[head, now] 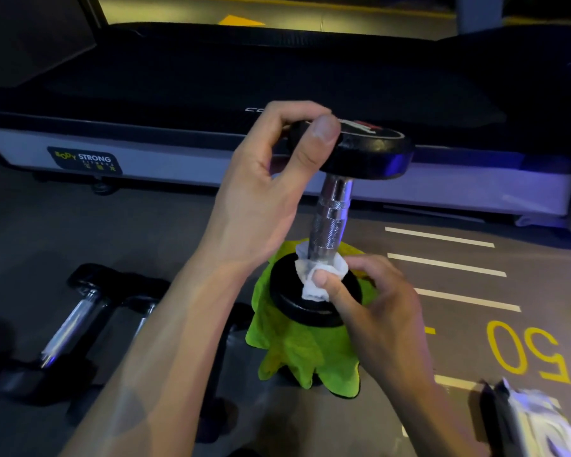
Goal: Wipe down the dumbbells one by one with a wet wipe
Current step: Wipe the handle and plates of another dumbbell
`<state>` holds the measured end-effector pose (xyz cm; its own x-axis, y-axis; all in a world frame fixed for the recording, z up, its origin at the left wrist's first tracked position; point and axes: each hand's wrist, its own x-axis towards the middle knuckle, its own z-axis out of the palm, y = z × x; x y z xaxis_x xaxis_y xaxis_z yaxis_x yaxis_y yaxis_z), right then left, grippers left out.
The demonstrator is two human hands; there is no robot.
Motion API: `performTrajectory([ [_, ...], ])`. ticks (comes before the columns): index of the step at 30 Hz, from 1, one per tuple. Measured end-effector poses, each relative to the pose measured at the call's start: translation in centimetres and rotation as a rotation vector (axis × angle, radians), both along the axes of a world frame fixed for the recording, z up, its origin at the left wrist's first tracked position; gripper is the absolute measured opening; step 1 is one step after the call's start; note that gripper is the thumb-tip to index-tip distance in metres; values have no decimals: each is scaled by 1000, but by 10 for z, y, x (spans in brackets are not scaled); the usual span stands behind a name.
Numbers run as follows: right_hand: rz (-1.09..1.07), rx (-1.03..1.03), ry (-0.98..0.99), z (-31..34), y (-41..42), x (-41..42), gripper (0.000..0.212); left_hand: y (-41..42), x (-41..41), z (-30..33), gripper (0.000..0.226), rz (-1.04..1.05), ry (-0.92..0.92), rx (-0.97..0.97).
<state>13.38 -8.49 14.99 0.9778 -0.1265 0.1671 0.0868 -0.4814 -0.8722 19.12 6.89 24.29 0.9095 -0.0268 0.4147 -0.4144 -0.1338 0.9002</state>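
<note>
Your left hand has its grip clamped on the top head of the upright dumbbell, which stands on a green cloth on the floor. Your right hand pinches the wet wipe against the handle's base.

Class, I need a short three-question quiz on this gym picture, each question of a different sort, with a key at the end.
1. True or false: the upright dumbbell stands with its lower head on a green cloth.
2. Multiple choice: the wet wipe is pressed against
A. the top head
B. the base of the chrome handle, where it meets the lower head
C. the floor
3. Fill in: the left hand steadies the dumbbell by gripping its ____ head.

Key
1. True.
2. B; the right hand pinches the wipe there.
3. Top.
</note>
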Motion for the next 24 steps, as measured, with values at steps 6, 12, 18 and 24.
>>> performTrajectory([
  [6, 319, 214, 104, 5, 2, 22, 16, -1, 3, -1, 11, -2, -9, -11],
  [12, 223, 429, -26, 15, 8, 12, 27, 0, 8, -2, 12, -5, -12, -19],
  [18, 136, 164, -87, 17, 16, 2, 45, 1, 13, -2, 14, 19, -1, -72],
  [24, 144, 510, -31, 24, 26, -14, 48, 0, 14, -3, 14, -4, -17, -80],
])
